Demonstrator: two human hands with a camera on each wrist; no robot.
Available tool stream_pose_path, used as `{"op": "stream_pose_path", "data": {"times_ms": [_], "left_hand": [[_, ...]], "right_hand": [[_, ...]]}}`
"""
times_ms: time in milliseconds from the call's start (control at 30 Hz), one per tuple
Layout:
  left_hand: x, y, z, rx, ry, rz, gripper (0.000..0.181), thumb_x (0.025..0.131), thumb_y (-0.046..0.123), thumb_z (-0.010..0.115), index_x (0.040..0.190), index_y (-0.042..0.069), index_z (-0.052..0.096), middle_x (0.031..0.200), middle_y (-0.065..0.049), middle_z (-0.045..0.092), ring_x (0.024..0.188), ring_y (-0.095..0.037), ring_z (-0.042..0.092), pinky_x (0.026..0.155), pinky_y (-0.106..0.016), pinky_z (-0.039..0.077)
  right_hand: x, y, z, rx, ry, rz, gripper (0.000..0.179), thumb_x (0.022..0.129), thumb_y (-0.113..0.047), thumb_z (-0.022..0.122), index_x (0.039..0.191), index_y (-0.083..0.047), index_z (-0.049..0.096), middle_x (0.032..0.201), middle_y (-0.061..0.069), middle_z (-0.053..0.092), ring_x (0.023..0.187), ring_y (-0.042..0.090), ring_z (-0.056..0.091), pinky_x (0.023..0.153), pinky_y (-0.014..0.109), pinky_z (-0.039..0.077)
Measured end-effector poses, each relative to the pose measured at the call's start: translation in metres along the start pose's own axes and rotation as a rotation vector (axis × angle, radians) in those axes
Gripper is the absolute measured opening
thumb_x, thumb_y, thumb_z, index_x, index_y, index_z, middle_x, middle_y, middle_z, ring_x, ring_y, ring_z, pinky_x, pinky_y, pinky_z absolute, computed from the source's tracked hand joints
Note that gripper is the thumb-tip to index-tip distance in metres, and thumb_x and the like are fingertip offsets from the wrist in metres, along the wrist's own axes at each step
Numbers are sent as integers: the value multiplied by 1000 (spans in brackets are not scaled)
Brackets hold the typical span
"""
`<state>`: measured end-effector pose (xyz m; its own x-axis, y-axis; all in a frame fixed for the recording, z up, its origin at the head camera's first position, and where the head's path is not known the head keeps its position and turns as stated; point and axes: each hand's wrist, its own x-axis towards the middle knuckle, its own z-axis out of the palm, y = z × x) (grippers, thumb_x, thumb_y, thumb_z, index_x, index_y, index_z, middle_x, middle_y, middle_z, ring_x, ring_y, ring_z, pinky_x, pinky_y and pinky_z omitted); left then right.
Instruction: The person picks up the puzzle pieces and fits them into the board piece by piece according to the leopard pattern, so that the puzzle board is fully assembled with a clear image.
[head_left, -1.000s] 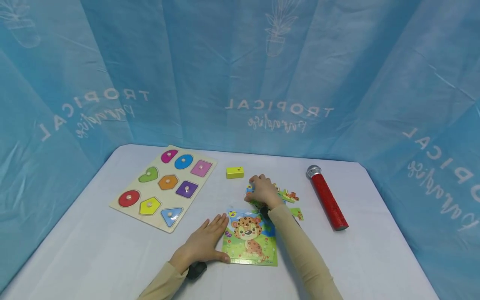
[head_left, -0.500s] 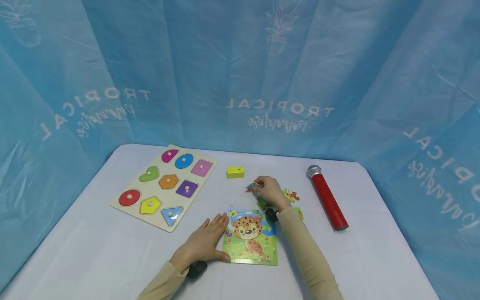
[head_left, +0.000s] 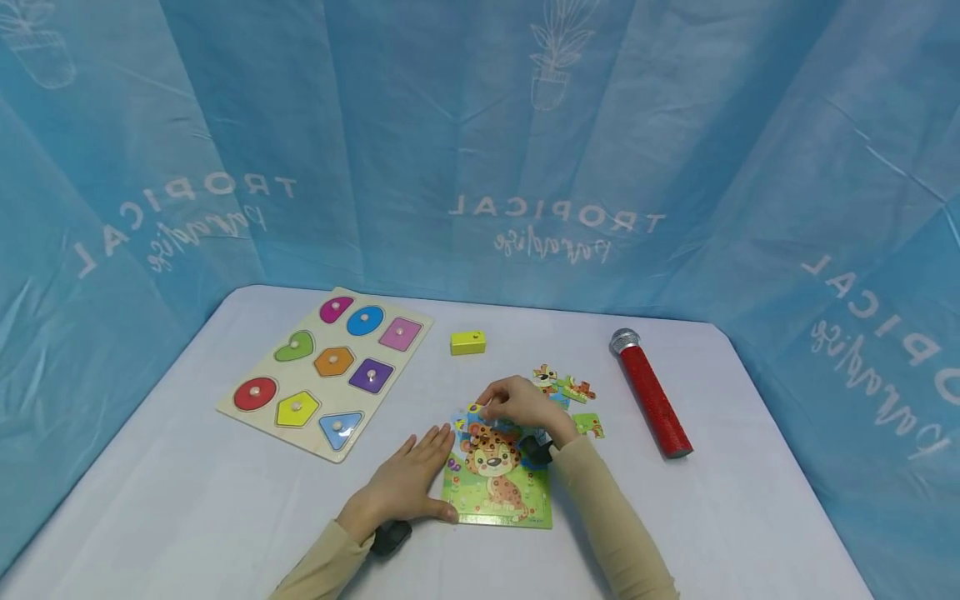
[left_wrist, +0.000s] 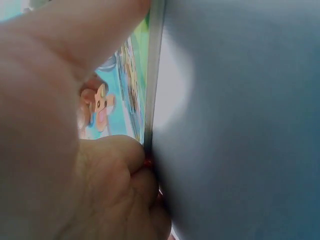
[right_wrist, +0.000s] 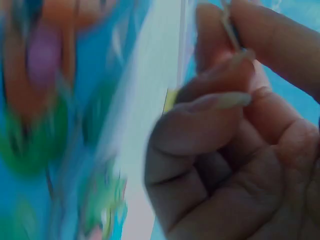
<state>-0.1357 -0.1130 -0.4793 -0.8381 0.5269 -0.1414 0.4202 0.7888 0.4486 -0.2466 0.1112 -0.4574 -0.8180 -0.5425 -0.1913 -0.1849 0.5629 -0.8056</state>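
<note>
A square jigsaw puzzle board (head_left: 487, 504) with a spotted cub picture lies on the white table. Along its left edge rests my left hand (head_left: 405, 483), palm down, fingers straight, thumb at the near corner. The left wrist view shows that hand (left_wrist: 112, 185) close against the board's edge (left_wrist: 155, 75). Over the board's far left part, my right hand (head_left: 525, 406) pinches a puzzle piece (head_left: 475, 411) coloured blue and yellow. In the right wrist view the piece (right_wrist: 231, 32) appears edge-on between thumb and fingertip.
Several loose puzzle pieces (head_left: 576, 388) lie right of the board, one green piece (head_left: 589, 425) apart. A yellow block (head_left: 468, 342) stands behind. A red microphone (head_left: 654, 400) lies to the right, a shape peg board (head_left: 390, 362) to the left. Blue curtains (head_left: 480, 150) surround the table.
My right hand has picked up a puzzle piece from the loose pieces beyond the board and brought it nearer, over the board's far part. My left hand stays in place.
</note>
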Motion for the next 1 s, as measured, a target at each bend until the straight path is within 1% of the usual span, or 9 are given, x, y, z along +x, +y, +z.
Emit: {"op": "stream_pose_path", "data": {"times_ms": [100,200,333,433,533,633,833,1000], "left_hand": [[0,0,1,3,2,4,110,72,53,77,150,-4,26,159,-20,24,149,-36,20,121,-56,17],[0,0,1,9,3,4,110,72,53,77,150,-4,25,159,-20,24,149,-36,20,121,-56,17],[-1,-1,1,10,-1,8,111,72,53,77,150,-4,25,159,-21,23,149,-36,20,120,-56,18],[0,-1,1,11,-2,10,110,72,53,77,151,-4,25,159,-20,23,149,-36,19,121,-56,17],[0,-1,1,18,0,10,110,72,54,77,151,-4,25,159,-20,23,149,-36,19,121,-56,18],[0,-1,1,18,-5,6,110,73,54,76,151,-3,25,160,-19,23,149,-35,19,121,-56,17],[-1,1,-1,17,-10,5,110,73,54,76,150,-4,25,159,-20,22,149,-36,19,121,-56,17],[-2,0,-1,33,-15,10,108,74,55,75,151,-2,25,160,-20,21,149,-37,19,120,-57,18]], "right_hand": [[-3,-6,11,-5,-20,33,10,91,-15,66,95,-8,71,74,4,67,55,12,51,49,24,44],[-3,-7,20,-48,-2,54,8,90,-16,68,91,-8,71,70,2,65,50,11,49,45,24,42],[3,-5,28,-138,39,46,7,89,-15,69,89,-8,72,70,0,64,55,10,54,49,23,46],[8,-4,31,-156,65,49,5,86,-12,71,88,-9,69,72,0,62,57,11,53,51,24,47],[11,-3,32,-160,92,59,11,83,-10,74,87,-10,64,72,0,56,58,12,50,53,24,45],[13,-2,32,-155,100,72,17,81,-10,77,86,-11,61,70,0,53,58,12,48,53,24,43],[14,-1,30,-131,111,88,19,80,-13,79,86,-11,62,68,1,53,53,12,46,47,25,41],[14,-2,29,-113,105,118,19,80,-14,79,86,-11,62,66,2,54,48,12,45,41,25,40]]}}
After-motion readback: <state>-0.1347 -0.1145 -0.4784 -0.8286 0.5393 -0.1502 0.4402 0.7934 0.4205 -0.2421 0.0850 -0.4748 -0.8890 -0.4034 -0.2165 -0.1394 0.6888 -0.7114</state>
